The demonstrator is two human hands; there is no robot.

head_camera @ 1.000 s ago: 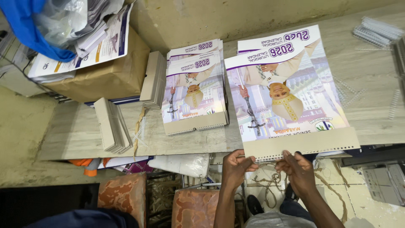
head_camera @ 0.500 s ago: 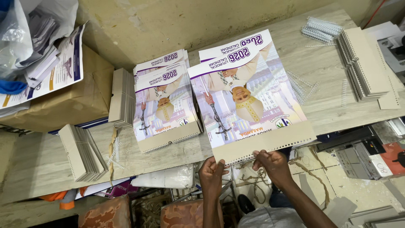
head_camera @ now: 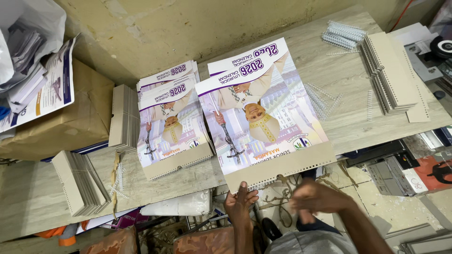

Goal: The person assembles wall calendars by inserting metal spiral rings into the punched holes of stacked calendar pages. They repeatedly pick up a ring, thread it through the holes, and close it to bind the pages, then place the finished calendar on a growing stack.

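A large printed wall calendar (head_camera: 263, 117) lies on the wooden table (head_camera: 348, 75), its punched brown backing edge hanging over the near side. My left hand (head_camera: 240, 203) touches that near edge with its fingertips, fingers spread. My right hand (head_camera: 314, 196) is blurred, just below the edge and off the calendar, holding nothing that I can see. A second stack of the same calendars (head_camera: 172, 122) lies directly to the left, with wire binding along its near edge.
Piles of punched brown boards stand at the right (head_camera: 391, 75), the far left (head_camera: 82, 181) and beside the left stack (head_camera: 123, 117). Loose white wire binding combs (head_camera: 341, 35) lie at the back right. A cardboard box (head_camera: 66, 117) with papers sits left. Machines (head_camera: 400, 174) sit below right.
The view has shifted, so the table now sits further left in the frame. My right hand has come off the calendar's near edge and dropped lower; my left hand stays at the edge.
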